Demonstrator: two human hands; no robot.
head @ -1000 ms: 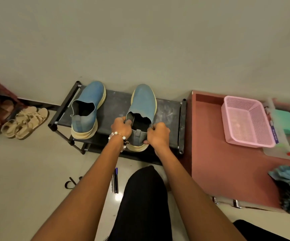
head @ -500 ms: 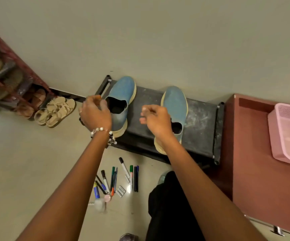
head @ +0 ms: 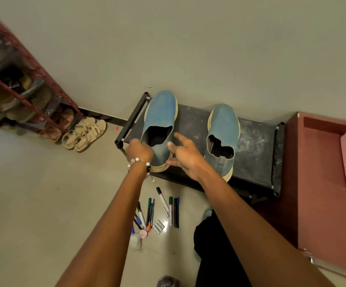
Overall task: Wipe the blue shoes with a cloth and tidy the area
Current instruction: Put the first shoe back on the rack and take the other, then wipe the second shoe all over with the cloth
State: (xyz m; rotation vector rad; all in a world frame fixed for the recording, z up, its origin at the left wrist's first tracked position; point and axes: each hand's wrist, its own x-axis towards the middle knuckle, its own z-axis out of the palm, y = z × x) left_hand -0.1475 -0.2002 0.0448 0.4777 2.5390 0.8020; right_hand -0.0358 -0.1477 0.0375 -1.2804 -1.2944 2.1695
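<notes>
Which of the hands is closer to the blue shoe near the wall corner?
Left. The left hand touches the heel edge of the left blue shoe. The right hand is just beside that shoe's other side, fingers spread.

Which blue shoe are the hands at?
The blue shoe nearer the beige sandals. The left hand holds its heel edge, and the open right hand reaches toward it. The other blue shoe sits apart, untouched.
</notes>
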